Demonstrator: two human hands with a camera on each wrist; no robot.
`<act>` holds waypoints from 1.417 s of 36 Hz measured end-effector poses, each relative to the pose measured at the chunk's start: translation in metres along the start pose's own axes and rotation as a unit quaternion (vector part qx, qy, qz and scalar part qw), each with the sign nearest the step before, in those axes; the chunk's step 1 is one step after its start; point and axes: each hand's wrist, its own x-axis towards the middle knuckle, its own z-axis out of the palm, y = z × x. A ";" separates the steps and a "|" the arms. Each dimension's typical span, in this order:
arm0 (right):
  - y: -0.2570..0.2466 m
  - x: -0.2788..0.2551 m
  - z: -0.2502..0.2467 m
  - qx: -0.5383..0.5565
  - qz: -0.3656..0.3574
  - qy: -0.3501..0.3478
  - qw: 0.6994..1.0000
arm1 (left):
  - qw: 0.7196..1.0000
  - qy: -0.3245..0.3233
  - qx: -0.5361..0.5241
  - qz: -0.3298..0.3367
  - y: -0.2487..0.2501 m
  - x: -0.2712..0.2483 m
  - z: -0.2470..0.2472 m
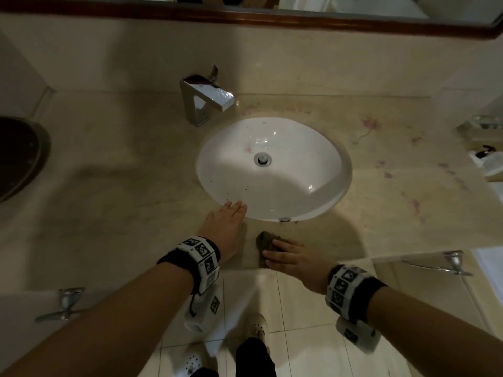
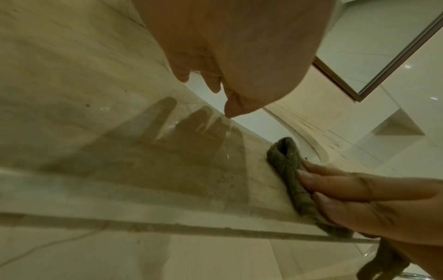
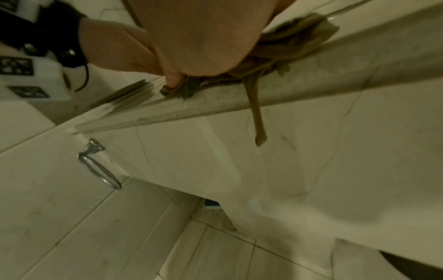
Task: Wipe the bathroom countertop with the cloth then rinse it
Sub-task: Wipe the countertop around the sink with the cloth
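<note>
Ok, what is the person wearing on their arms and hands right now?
Both forearms are bare, no sleeves or gloves. The left hand and right hand each have a black wristband carrying white blocks printed with black square markers. A thin black cable loops from the left unit.

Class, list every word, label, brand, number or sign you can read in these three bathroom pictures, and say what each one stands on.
No readable words, brands or numbers appear.
Left wristband: black-and-white square code markers, patterns only, with a tiny character beside them too small to read.
Right wristband: the same kind of markers, no legible text.
Sink: a faint mark on its far rim, too small to read.
Faucet, cloth, countertop: no lettering visible.
</note>
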 end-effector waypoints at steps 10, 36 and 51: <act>0.078 0.029 -0.049 0.028 0.152 -0.100 0.983 | 1.000 0.006 -0.006 -0.018 0.003 0.003 -0.004; 0.123 0.006 -0.053 -0.056 0.096 -0.096 0.989 | 0.999 0.003 -0.001 -0.040 0.016 0.024 -0.006; 0.064 -0.001 -0.042 -0.012 -0.031 -0.183 0.983 | 0.998 0.003 -0.001 -0.063 0.012 0.017 -0.006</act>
